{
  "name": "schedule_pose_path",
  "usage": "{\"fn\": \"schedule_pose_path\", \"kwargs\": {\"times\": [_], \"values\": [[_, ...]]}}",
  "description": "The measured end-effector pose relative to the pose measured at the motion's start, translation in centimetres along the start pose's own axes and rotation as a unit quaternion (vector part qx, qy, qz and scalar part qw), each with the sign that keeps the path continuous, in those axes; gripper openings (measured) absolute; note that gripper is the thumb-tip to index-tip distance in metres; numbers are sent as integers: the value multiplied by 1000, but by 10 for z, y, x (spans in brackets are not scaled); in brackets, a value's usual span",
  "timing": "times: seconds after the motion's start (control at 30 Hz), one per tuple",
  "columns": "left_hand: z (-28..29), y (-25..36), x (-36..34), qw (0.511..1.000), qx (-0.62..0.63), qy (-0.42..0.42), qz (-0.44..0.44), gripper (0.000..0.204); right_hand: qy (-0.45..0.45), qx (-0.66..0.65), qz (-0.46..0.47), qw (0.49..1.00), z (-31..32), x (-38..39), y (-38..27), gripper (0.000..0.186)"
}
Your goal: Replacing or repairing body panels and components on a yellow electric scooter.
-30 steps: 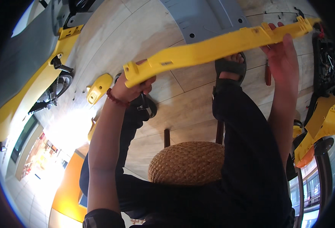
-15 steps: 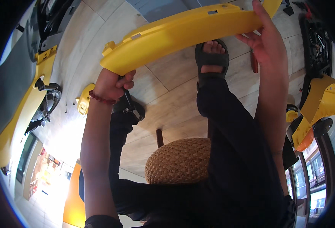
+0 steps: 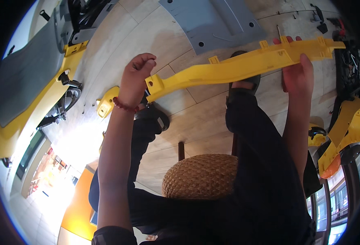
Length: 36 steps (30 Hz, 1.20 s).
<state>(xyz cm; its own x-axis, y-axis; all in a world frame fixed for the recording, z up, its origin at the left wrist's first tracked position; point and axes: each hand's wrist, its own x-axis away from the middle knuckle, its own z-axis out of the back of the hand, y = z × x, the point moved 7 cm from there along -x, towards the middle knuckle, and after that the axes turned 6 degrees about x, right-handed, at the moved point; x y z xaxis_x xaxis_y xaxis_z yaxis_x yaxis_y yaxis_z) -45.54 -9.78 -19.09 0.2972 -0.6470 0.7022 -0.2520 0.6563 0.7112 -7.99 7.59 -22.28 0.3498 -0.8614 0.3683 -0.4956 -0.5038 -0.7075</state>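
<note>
Firmly, the right hand (image 3: 297, 78) grasps the long yellow panel (image 3: 233, 70) near its right end, thumb on the near side. The left hand (image 3: 132, 81) is curled just beside the panel's left end; whether its fingers pinch anything, I cannot tell. The panel spans above the floor (image 3: 188, 132), with a grey panel (image 3: 223, 26) lying beyond, far side, and a woven stool (image 3: 200, 176) near, between the legs.
</note>
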Motion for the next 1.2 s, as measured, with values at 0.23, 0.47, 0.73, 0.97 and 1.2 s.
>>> {"fn": "schedule_pose_path", "kwargs": {"times": [0.23,0.47,0.73,0.97,1.2], "values": [[0,28,17,987,136,-25,-85,19,-52,-52,1,997,3,-2,-6,54],[-12,46,22,984,93,-66,-135,22,-76,-38,-6,996,-6,-3,-2,57],[-14,56,25,985,79,-43,-150,28,-96,-28,-2,995,-9,1,-1,61],[-20,67,29,981,47,-29,-184,30,-101,-37,-6,994,-7,1,-1,62],[-22,69,30,977,-1,-2,-213,31,-122,-43,-15,991,-6,5,1,64]]}}
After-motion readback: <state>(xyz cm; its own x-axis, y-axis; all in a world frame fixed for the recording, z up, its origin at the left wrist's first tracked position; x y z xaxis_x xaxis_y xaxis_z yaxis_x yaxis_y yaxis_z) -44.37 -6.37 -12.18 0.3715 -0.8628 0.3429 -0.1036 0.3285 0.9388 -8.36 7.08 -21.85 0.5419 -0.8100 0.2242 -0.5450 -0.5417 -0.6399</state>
